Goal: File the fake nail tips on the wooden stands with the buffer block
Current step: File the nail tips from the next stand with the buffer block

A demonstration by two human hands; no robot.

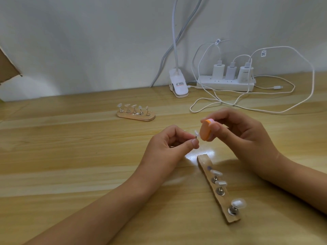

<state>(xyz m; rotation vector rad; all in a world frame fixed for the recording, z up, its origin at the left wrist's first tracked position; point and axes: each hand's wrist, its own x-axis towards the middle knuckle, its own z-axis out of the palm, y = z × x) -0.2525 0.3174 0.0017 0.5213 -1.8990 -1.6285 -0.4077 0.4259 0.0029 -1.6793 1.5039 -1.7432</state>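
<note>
A clear nail tip on its small metal peg is held in the air above the middle of the worktop, off its stand. The left hand pinches the peg, its thumb and forefinger closed on it. The orange buffer block stands right against the tip, though actual contact is too fine to tell. The right hand grips the block, fingers curled over its top and far face. Filing of this one tip looks to be the step in hand.

Toward the near edge, right of centre, lies the nearer wooden stand, with three tips on pegs and its far end bare. The farther wooden stand, with five tips, sits well apart toward the back edge.

The next move, I judge, calls for short light strokes along the tip's edge with the peg held firm.

A clip lamp and a power strip stand by the back edge.
</note>
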